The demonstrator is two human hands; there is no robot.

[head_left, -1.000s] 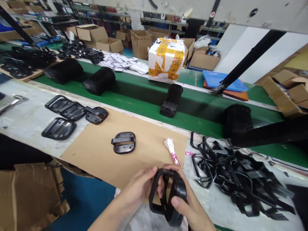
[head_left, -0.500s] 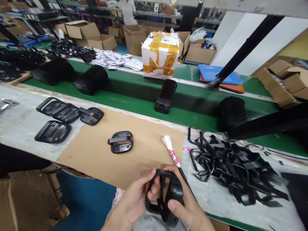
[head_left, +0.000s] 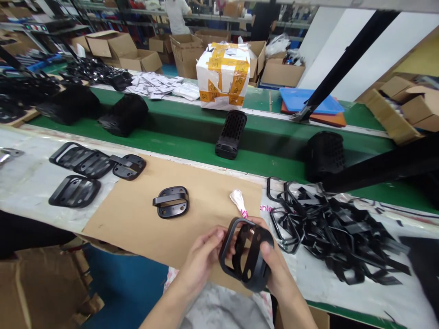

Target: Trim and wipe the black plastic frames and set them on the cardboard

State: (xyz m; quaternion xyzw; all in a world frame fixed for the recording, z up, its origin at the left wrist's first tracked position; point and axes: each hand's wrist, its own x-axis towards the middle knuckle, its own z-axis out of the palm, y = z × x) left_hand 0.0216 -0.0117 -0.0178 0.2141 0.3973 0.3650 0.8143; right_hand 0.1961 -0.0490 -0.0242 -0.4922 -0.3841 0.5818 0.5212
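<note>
Above the near edge of the brown cardboard sheet (head_left: pixel 133 219), both my hands hold a black rounded plastic plate with a metal strap bracket (head_left: pixel 253 260), tilted up. My right hand (head_left: pixel 277 269) grips its right side, thumb on the front face. My left hand (head_left: pixel 202 256) pinches the left edge, with some fingertips hidden behind the frame. A similar black plate with a strap across it (head_left: pixel 174 208) lies on the cardboard. Beyond my hands, a white-wrapped tool end (head_left: pixel 236 199) is partly covered by the held part.
To the right lies a heap of black strap brackets (head_left: pixel 350 237). Several black plates (head_left: pixel 75 191) rest at the left. Behind, a green conveyor (head_left: pixel 178 132) carries black perforated housings (head_left: pixel 231 135) and a taped white box (head_left: pixel 222 77). A black post (head_left: pixel 353 59) slants at the right.
My hands have raised the black plate and moved it slightly right and forward, turning its frame more toward me. It now covers more of the wrapped tool. The view has shifted a little.
</note>
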